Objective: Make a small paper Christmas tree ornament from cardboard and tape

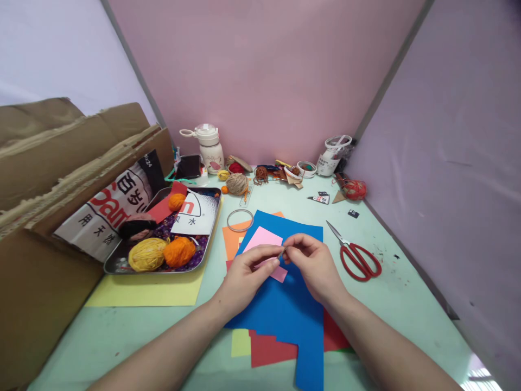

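Observation:
My left hand [248, 271] and my right hand [311, 260] meet over a pink paper piece [264, 239] that lies on a blue paper sheet [285, 304]. Both hands pinch a tiny greyish object [283, 252] between thumb and fingertips; I cannot make out what it is. Orange [233, 236], red [271, 348] and yellow sheets stick out from under the blue one. Red-handled scissors [358, 255] lie just right of my right hand.
A metal tray [122, 265] with yarn balls [148, 254] and paper sits at left, on a yellow sheet [150, 290]. Cardboard boxes [44, 217] stand at far left. A tape ring [240, 220], twine ball [236, 183], bottle [209, 147], phone, jar [331, 155] and small craft bits line the back.

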Action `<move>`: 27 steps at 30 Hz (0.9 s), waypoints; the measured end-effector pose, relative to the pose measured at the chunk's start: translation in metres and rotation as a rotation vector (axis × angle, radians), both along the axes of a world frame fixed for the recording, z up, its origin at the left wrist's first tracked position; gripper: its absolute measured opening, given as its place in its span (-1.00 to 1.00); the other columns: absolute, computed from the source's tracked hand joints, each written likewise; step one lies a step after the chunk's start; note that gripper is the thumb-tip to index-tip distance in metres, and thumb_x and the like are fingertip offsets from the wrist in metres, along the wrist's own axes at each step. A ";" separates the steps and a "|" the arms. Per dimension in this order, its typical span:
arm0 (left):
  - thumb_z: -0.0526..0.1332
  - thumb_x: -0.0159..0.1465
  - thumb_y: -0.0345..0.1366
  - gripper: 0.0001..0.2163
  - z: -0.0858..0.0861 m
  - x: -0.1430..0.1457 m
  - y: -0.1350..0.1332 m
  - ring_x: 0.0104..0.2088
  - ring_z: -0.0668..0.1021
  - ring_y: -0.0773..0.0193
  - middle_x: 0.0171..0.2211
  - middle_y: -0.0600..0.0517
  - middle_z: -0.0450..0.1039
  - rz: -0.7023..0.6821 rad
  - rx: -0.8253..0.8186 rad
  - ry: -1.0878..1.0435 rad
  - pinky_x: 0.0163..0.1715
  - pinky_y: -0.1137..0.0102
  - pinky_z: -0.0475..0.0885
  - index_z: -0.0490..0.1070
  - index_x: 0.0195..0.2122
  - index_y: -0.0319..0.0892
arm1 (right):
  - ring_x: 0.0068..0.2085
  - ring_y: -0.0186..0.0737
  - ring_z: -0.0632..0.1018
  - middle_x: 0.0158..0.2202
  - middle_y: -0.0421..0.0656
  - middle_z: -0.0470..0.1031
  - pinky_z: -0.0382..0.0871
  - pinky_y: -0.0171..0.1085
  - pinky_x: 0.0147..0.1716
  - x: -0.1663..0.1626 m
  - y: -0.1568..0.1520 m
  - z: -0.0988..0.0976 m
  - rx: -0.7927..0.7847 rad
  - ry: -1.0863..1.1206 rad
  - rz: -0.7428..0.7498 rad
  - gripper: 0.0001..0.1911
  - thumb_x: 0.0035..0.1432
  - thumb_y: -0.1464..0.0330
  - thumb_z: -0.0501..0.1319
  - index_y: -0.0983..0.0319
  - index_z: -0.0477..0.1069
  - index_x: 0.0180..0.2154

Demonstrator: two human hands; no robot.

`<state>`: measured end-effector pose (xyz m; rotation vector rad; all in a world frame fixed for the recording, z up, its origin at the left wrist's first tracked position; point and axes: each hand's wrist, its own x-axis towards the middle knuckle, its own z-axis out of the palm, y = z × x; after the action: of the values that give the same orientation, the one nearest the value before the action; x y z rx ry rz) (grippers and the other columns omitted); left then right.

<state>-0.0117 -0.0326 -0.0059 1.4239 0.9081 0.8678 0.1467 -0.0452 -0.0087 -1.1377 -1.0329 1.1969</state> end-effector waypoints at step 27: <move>0.19 0.21 -0.29 -0.77 -0.003 -0.002 0.000 -0.03 0.48 0.25 -0.07 0.01 0.49 -0.014 0.087 0.061 0.01 0.37 0.35 0.49 -0.12 -0.10 | -0.41 -0.31 0.46 -0.45 -0.21 0.45 0.36 -0.32 -0.36 0.001 -0.002 0.000 0.027 -0.141 -0.016 -0.96 0.00 0.44 0.18 0.24 0.40 -0.43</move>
<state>-0.0133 -0.0324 -0.0088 1.5372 0.9145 0.8663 0.1481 -0.0475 -0.0086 -1.2204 -1.1416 1.0991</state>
